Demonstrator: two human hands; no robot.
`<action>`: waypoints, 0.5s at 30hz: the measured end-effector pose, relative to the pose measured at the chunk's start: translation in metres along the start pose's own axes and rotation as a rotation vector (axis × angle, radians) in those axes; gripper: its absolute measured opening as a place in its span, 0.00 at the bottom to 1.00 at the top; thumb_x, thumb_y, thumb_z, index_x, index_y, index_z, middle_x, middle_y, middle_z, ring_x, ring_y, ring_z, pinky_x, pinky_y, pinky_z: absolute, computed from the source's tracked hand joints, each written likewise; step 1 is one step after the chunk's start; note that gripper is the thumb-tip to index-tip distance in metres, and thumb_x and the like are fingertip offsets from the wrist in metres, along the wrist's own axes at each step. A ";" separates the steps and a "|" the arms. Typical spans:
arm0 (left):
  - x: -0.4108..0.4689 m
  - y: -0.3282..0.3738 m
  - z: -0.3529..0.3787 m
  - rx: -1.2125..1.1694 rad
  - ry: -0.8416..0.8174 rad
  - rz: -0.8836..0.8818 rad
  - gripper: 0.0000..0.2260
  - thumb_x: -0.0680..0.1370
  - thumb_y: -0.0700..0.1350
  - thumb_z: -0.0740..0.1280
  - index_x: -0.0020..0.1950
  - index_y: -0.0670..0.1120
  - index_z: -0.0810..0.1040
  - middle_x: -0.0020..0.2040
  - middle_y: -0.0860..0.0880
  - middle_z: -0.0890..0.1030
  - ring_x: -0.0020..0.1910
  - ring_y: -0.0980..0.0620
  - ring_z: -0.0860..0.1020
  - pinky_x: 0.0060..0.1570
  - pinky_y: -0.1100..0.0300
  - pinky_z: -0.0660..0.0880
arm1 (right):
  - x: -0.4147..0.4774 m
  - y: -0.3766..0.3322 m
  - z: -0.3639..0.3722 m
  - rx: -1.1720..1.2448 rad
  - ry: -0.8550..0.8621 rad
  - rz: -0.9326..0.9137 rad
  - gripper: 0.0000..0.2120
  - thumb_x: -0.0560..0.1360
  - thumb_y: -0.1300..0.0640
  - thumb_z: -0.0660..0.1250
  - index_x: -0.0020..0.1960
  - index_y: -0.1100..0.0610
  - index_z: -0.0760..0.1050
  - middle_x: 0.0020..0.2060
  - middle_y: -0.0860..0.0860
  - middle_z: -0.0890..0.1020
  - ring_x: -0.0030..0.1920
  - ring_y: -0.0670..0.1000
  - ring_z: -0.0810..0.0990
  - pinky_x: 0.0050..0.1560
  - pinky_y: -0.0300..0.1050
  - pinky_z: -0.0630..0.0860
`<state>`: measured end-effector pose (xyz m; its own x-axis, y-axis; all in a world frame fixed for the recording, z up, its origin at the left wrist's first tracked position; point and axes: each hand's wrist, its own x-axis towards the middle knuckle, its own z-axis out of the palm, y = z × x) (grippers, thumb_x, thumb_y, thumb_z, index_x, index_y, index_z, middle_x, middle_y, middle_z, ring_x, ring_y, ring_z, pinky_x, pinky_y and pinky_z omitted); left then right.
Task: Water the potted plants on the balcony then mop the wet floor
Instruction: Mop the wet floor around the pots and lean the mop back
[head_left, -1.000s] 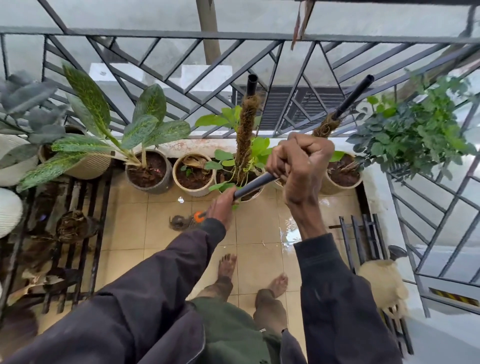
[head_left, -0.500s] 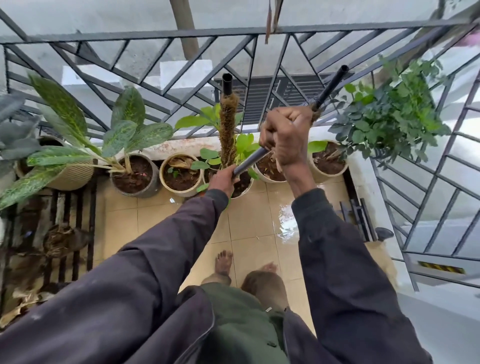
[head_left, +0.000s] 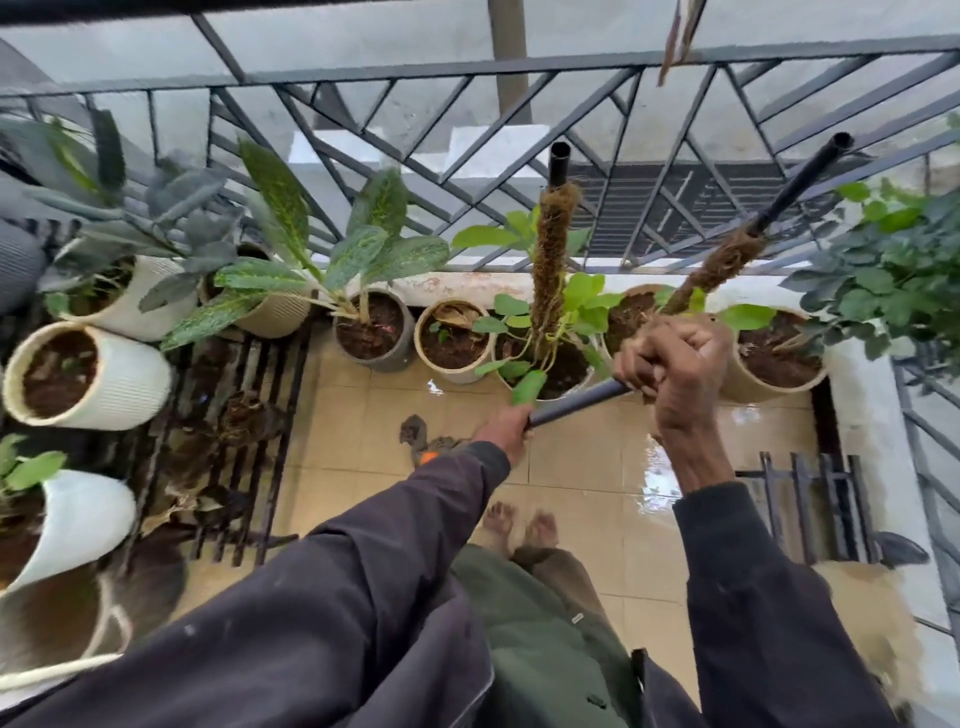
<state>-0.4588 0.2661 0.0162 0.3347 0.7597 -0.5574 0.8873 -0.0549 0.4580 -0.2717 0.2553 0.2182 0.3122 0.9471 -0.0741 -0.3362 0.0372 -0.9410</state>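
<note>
I hold a grey mop handle (head_left: 576, 401) with both hands. My right hand (head_left: 672, 364) grips it high up, and my left hand (head_left: 505, 428) grips it lower, near the orange collar (head_left: 428, 458). The dark mop head (head_left: 415, 430) lies on the tan tiled floor (head_left: 571, 467) in front of the pots. A wet, shiny patch (head_left: 660, 470) spreads over the tiles to the right of my bare feet (head_left: 519, 522). Potted plants (head_left: 371, 332) stand in a row along the railing, two with coir poles (head_left: 549, 270).
The grey metal railing (head_left: 519, 67) closes off the front and right. White ribbed pots (head_left: 88, 379) sit on a black slatted rack (head_left: 244, 415) at the left. A small black rack (head_left: 810, 499) stands at the right, below a leafy bush (head_left: 893, 280).
My view has swung left and down, so more pots on the left rack show. Both hands still grip the mop handle, now lower and further right in view.
</note>
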 end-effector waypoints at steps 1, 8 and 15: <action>-0.003 0.003 -0.001 0.013 0.022 0.029 0.11 0.78 0.41 0.65 0.61 0.48 0.75 0.54 0.40 0.80 0.53 0.36 0.79 0.52 0.43 0.77 | -0.003 -0.004 -0.001 0.009 0.004 -0.033 0.23 0.69 0.73 0.59 0.23 0.50 0.71 0.19 0.44 0.65 0.19 0.46 0.62 0.30 0.42 0.64; 0.022 0.029 -0.043 0.089 0.221 0.211 0.12 0.78 0.38 0.66 0.61 0.44 0.76 0.51 0.41 0.82 0.48 0.38 0.81 0.47 0.45 0.78 | 0.000 -0.018 0.020 0.058 0.043 -0.249 0.23 0.70 0.73 0.60 0.26 0.48 0.71 0.20 0.43 0.66 0.19 0.47 0.63 0.30 0.41 0.65; 0.040 -0.021 -0.014 0.093 0.203 0.168 0.20 0.76 0.35 0.66 0.63 0.54 0.70 0.53 0.45 0.82 0.50 0.39 0.82 0.50 0.44 0.80 | -0.015 0.010 0.047 0.002 0.218 -0.212 0.22 0.69 0.75 0.58 0.24 0.54 0.67 0.18 0.46 0.64 0.19 0.48 0.61 0.30 0.42 0.63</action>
<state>-0.4683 0.3070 -0.0061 0.4179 0.8486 -0.3245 0.8530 -0.2435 0.4616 -0.3215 0.2562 0.2249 0.5592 0.8273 0.0543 -0.2449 0.2274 -0.9425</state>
